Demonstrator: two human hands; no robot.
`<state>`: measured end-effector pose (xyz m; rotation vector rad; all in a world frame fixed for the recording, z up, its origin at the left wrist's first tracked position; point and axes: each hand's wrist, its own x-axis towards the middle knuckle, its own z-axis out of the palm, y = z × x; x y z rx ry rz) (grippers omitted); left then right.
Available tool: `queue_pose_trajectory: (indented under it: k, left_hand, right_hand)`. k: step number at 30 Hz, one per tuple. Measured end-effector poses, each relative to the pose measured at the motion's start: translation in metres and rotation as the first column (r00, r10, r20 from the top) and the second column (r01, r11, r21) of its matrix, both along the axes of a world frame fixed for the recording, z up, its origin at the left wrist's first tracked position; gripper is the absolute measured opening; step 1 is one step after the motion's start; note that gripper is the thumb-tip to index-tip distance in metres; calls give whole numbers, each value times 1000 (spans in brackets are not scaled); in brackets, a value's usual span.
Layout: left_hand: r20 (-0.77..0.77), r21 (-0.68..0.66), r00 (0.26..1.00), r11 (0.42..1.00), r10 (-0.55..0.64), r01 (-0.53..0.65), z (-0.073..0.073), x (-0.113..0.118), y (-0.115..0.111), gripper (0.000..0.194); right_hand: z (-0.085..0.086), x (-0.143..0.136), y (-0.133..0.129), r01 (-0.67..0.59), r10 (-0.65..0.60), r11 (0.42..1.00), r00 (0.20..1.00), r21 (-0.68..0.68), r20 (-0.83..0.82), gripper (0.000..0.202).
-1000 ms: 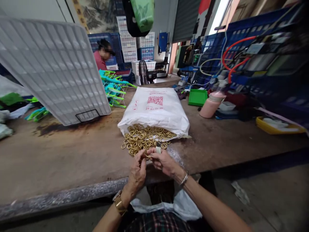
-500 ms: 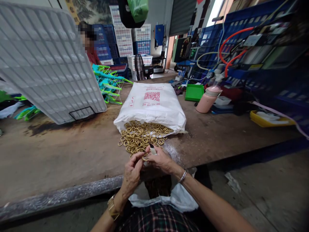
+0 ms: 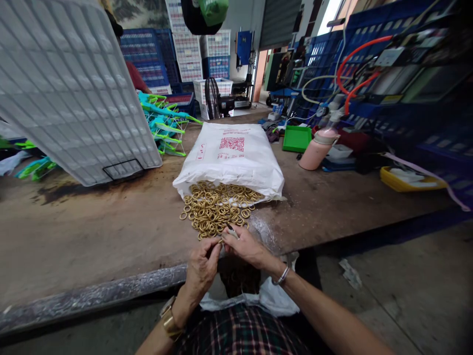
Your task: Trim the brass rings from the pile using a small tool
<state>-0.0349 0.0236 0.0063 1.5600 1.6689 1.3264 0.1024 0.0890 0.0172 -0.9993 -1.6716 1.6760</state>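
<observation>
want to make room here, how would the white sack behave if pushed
The white sack would probably crease, since its edges look wrinkled. It may be heavy, judging by its bulk and the gold-coloured rings at its mouth. Pushing could spill more, as rings already lie outside its open end.

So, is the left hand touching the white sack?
Apart: the head view shows gold rings and tabletop between the left hand and white sack.
</observation>
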Motion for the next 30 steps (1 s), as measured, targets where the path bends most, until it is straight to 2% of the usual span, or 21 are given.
queue_pose_trajectory:
  k: [3, 10, 17, 22, 25, 28, 30]
  left_hand:
    - [24, -28, 999, 999, -31, 32, -1, 1, -2, 17]
    - [256, -144, 966, 986, -40, 80, 8, 5, -6, 19]
    - [443, -223, 896, 969, 4, 106, 6, 10, -9, 25]
    - [570, -290, 822, 933, -11, 213, 10, 10, -10, 31]
    - [669, -279, 743, 924, -8, 261, 10, 10, -11, 32]
    - [756, -270, 653, 923, 27, 274, 7, 10, -12, 33]
    - [774, -264, 631, 930, 46, 256, 5, 10, -13, 33]
  right_hand:
    - [-2, 0, -1, 1, -7, 993, 999, 115, 51, 24]
    - [4, -4, -5, 24, -29, 996, 997, 80, 66, 21]
    - [5, -4, -7, 23, -29, 996, 997, 90, 68, 21]
    - [5, -4, -9, 25, -40, 990, 993, 138, 111, 16]
    - [4, -5, -9, 15, -36, 984, 992, 177, 118, 16]
    - [-1, -3, -7, 56, -87, 976, 986, 209, 144, 20]
    - [-6, 0, -7, 60, -132, 950, 967, 306, 219, 20]
